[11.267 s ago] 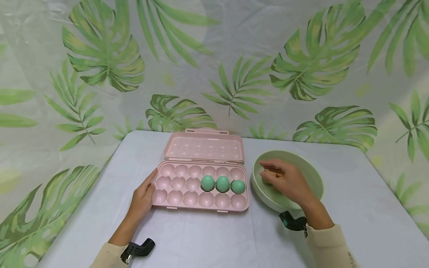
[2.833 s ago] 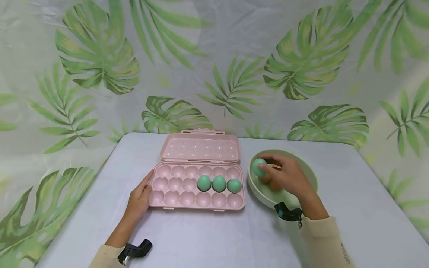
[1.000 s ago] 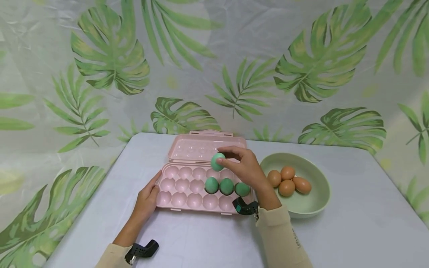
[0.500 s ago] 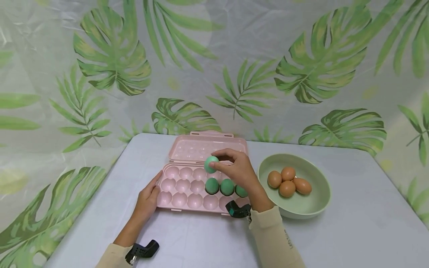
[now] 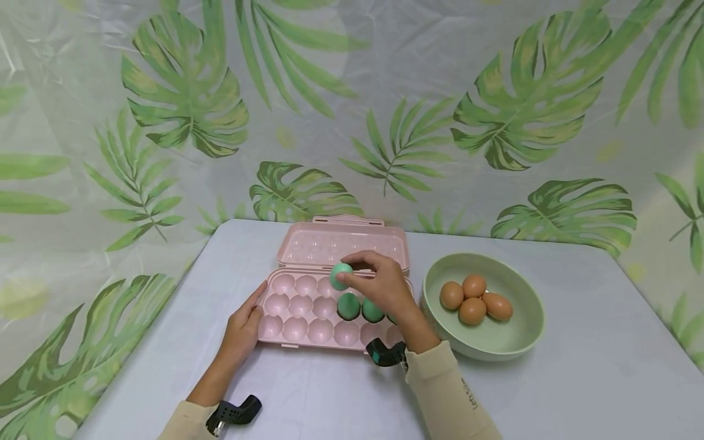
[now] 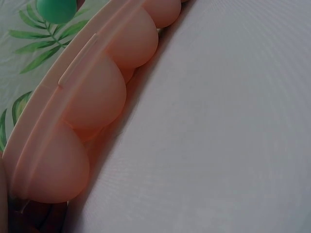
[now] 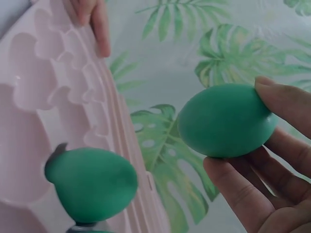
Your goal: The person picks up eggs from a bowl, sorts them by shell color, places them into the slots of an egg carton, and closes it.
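My right hand (image 5: 385, 286) pinches a green egg (image 5: 340, 277) between thumb and fingers, over the back row of the pink egg carton (image 5: 295, 330). In the right wrist view that held egg (image 7: 226, 120) is apart from the carton, gripped at one end. Green eggs (image 5: 348, 306) sit in the carton's middle row on the right; the rightmost is mostly behind my right hand. My left hand (image 5: 242, 324) holds the carton's left side. In the left wrist view the carton's rounded cup undersides (image 6: 97, 92) show above the cloth.
The carton's lid (image 5: 308, 244) lies folded back behind it. To the right stands a light green bowl (image 5: 514, 333) holding several brown eggs (image 5: 472, 311). A white cloth (image 5: 319, 397) covers the table, and a leaf-print sheet (image 5: 407, 55) hangs behind.
Earlier my right hand was in the bowl, then lifted a green egg there. It carried that egg left over the carton, and recently moved slightly farther left and lower. My left hand stays.
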